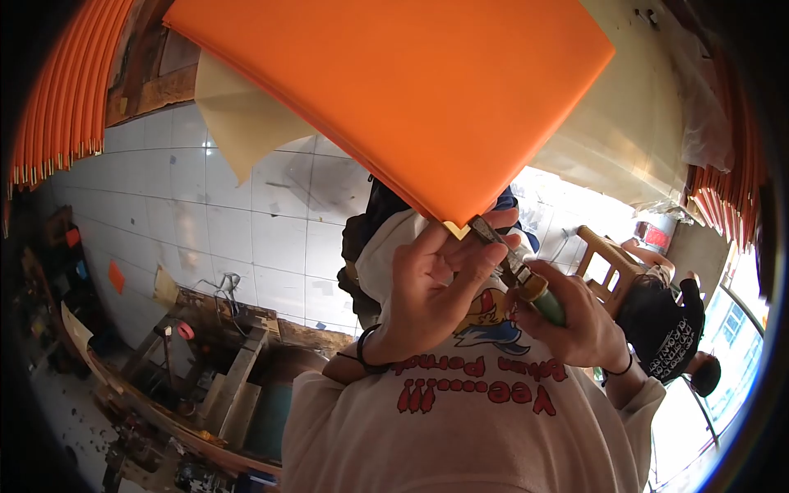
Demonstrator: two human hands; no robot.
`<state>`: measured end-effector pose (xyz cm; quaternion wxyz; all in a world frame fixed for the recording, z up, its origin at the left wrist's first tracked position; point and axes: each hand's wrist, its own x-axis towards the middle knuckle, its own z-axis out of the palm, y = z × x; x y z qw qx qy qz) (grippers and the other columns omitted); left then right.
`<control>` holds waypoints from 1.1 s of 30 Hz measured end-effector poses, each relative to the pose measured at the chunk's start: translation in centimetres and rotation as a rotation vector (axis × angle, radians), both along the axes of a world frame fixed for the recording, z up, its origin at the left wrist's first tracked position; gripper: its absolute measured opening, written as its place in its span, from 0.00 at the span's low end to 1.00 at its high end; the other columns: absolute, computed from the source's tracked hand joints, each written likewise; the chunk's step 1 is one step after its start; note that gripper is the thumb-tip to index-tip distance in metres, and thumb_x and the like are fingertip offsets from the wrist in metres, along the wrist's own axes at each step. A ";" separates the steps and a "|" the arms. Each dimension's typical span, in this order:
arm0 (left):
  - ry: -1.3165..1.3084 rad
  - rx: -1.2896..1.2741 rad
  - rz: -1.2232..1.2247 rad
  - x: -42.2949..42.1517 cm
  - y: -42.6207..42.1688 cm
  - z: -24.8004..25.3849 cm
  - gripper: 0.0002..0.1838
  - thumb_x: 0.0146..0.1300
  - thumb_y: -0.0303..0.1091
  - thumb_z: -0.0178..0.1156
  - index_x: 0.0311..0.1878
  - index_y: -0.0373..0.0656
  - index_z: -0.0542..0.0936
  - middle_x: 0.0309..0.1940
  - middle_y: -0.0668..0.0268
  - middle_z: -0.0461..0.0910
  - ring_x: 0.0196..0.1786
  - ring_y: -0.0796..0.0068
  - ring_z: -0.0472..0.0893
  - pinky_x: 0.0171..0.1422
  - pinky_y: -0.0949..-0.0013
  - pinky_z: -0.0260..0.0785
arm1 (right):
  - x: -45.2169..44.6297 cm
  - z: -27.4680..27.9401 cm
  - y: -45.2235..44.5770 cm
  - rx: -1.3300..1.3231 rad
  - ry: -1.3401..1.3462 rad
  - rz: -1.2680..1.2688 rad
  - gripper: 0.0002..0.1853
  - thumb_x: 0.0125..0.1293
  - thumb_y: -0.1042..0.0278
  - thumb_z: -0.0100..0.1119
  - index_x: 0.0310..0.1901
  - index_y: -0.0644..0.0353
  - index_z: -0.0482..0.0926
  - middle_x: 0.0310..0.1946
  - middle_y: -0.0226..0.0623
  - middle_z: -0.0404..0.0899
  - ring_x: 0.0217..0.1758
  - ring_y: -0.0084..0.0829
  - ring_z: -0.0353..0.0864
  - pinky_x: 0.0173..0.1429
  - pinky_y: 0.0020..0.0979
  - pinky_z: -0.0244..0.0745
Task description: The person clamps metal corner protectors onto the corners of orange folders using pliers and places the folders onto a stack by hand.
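A large orange folder (411,99) slants across the top middle of the head view, one corner pointing down at my chest. A shiny gold metal corner piece (457,230) sits on that corner. My left hand (440,279) pinches around the corner from below, its thumb lying near the tool's jaws. My right hand (575,320) is closed on pliers (515,267) with a green and tan handle. Their jaws are right beside the gold corner; whether they touch it I cannot tell. Some fingertips show behind the jaws.
Stacked orange folders (70,90) with gold corners stand at upper left, more (727,193) at far right. A pale covered table (620,123) lies under the folder's right side. A wooden stool (608,263) and another person (666,324) are on the right. A cluttered bench (238,386) stands lower left.
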<state>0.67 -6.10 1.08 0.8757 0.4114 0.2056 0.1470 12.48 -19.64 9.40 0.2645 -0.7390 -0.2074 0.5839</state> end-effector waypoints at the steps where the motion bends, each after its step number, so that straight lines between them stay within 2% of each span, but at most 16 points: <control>1: 0.008 -0.005 -0.003 0.0 0.0 0.1 0.21 0.69 0.19 0.52 0.64 0.28 0.65 0.55 0.45 0.77 0.53 0.58 0.82 0.60 0.58 0.76 | 0.0 -0.1 0.1 0.036 -0.036 0.011 0.18 0.62 0.75 0.60 0.52 0.69 0.71 0.34 0.45 0.82 0.37 0.41 0.83 0.44 0.37 0.74; 3: 0.017 -0.013 -0.009 0.0 0.0 0.1 0.20 0.69 0.20 0.52 0.63 0.28 0.65 0.55 0.44 0.77 0.53 0.58 0.82 0.60 0.58 0.76 | -0.2 -0.4 0.2 0.107 -0.103 0.032 0.10 0.63 0.71 0.61 0.42 0.64 0.73 0.24 0.47 0.80 0.27 0.45 0.82 0.32 0.39 0.72; 6: 0.020 -0.013 -0.018 -0.1 0.2 0.2 0.19 0.69 0.20 0.52 0.62 0.28 0.66 0.54 0.45 0.78 0.53 0.59 0.82 0.59 0.58 0.76 | -0.4 -0.4 0.6 0.115 -0.152 0.015 0.09 0.64 0.69 0.61 0.39 0.64 0.74 0.20 0.46 0.78 0.23 0.45 0.81 0.29 0.38 0.71; 11: 0.012 0.020 -0.003 0.0 0.3 -0.3 0.19 0.69 0.22 0.54 0.61 0.28 0.67 0.50 0.47 0.81 0.50 0.60 0.83 0.58 0.59 0.76 | -0.3 -1.0 0.6 0.141 -0.255 0.063 0.10 0.65 0.66 0.62 0.37 0.64 0.75 0.17 0.43 0.77 0.21 0.43 0.80 0.27 0.38 0.70; 15: 0.015 0.012 0.002 0.0 0.3 -0.5 0.19 0.69 0.23 0.55 0.61 0.29 0.68 0.48 0.47 0.81 0.49 0.60 0.83 0.58 0.59 0.76 | 0.0 -0.7 0.7 0.027 -0.157 0.030 0.12 0.65 0.63 0.63 0.37 0.64 0.75 0.17 0.43 0.76 0.21 0.42 0.80 0.28 0.38 0.70; 17: 0.019 -0.016 0.003 0.0 0.2 -0.3 0.19 0.69 0.24 0.55 0.61 0.29 0.68 0.49 0.47 0.81 0.49 0.59 0.83 0.57 0.58 0.76 | -0.3 -0.7 0.5 0.075 -0.157 0.012 0.13 0.65 0.61 0.63 0.38 0.64 0.75 0.19 0.44 0.77 0.23 0.41 0.81 0.30 0.38 0.71; 20: 0.026 -0.034 -0.008 -0.1 0.3 -0.2 0.20 0.70 0.24 0.55 0.61 0.28 0.67 0.50 0.46 0.80 0.51 0.56 0.83 0.58 0.56 0.77 | -0.9 -0.8 -0.2 0.102 -0.170 -0.069 0.12 0.65 0.62 0.62 0.37 0.63 0.75 0.21 0.45 0.78 0.24 0.43 0.80 0.31 0.39 0.70; 22: 0.043 -0.035 -0.022 -0.1 0.4 0.1 0.20 0.70 0.25 0.54 0.62 0.28 0.66 0.52 0.44 0.79 0.53 0.53 0.82 0.59 0.54 0.78 | -1.1 -0.7 -1.3 0.152 -0.135 -0.162 0.09 0.63 0.66 0.61 0.39 0.63 0.75 0.22 0.45 0.78 0.25 0.45 0.79 0.31 0.40 0.70; 25: 0.051 -0.099 -0.121 -0.3 1.2 0.9 0.21 0.73 0.26 0.49 0.66 0.31 0.63 0.59 0.45 0.74 0.56 0.57 0.81 0.62 0.59 0.76 | -0.4 -0.6 -1.9 0.166 -0.076 -0.050 0.09 0.58 0.72 0.59 0.40 0.63 0.75 0.21 0.44 0.76 0.25 0.47 0.78 0.32 0.42 0.70; 26: 0.038 -0.090 -0.157 -0.6 1.9 1.2 0.21 0.74 0.28 0.48 0.67 0.31 0.63 0.60 0.45 0.74 0.56 0.56 0.80 0.61 0.58 0.76 | -0.3 -0.3 -1.8 0.155 -0.058 0.030 0.10 0.56 0.74 0.58 0.41 0.63 0.74 0.21 0.44 0.76 0.26 0.48 0.78 0.33 0.42 0.70; 28: 0.026 -0.069 -0.225 -1.0 2.9 1.5 0.22 0.76 0.30 0.45 0.68 0.32 0.62 0.61 0.44 0.72 0.58 0.55 0.80 0.59 0.56 0.78 | -0.7 -0.3 -2.0 0.175 -0.015 -0.007 0.14 0.51 0.78 0.55 0.42 0.64 0.75 0.26 0.42 0.77 0.31 0.44 0.79 0.38 0.39 0.72; 29: 0.144 0.052 -0.156 -0.8 2.7 2.4 0.26 0.74 0.36 0.46 0.67 0.26 0.61 0.56 0.36 0.74 0.47 0.46 0.84 0.40 0.56 0.85 | -1.0 -0.5 -2.1 0.205 -0.006 -0.027 0.16 0.50 0.80 0.53 0.43 0.65 0.76 0.29 0.41 0.78 0.33 0.40 0.80 0.41 0.37 0.74; 30: 0.156 0.077 -0.194 -1.2 3.3 2.6 0.26 0.74 0.36 0.47 0.66 0.26 0.61 0.55 0.36 0.75 0.43 0.47 0.85 0.35 0.58 0.84 | -1.3 -0.7 -2.3 0.236 0.003 -0.048 0.18 0.49 0.81 0.51 0.44 0.66 0.77 0.31 0.40 0.79 0.35 0.37 0.80 0.44 0.35 0.75; 31: 0.168 0.103 -0.233 -1.7 4.4 2.7 0.26 0.74 0.36 0.47 0.66 0.25 0.61 0.53 0.36 0.76 0.39 0.47 0.85 0.31 0.59 0.84 | -0.9 -0.3 -2.2 0.211 0.066 -0.028 0.14 0.53 0.79 0.54 0.44 0.64 0.75 0.38 0.49 0.78 0.37 0.48 0.80 0.43 0.40 0.74; 32: 0.179 0.130 -0.271 -2.1 5.1 2.6 0.26 0.74 0.35 0.47 0.66 0.24 0.61 0.52 0.36 0.77 0.36 0.48 0.86 0.27 0.61 0.83 | -0.9 -0.7 -2.5 0.299 0.049 -0.030 0.16 0.53 0.79 0.53 0.46 0.65 0.75 0.42 0.51 0.77 0.38 0.48 0.80 0.45 0.40 0.74; 33: 0.178 0.207 -0.214 -2.0 5.1 2.2 0.25 0.73 0.35 0.46 0.63 0.22 0.63 0.47 0.39 0.80 0.27 0.51 0.86 0.17 0.66 0.79 | -0.9 -1.4 -3.1 0.389 0.027 -0.033 0.17 0.53 0.80 0.53 0.48 0.65 0.75 0.47 0.52 0.76 0.39 0.49 0.81 0.47 0.40 0.74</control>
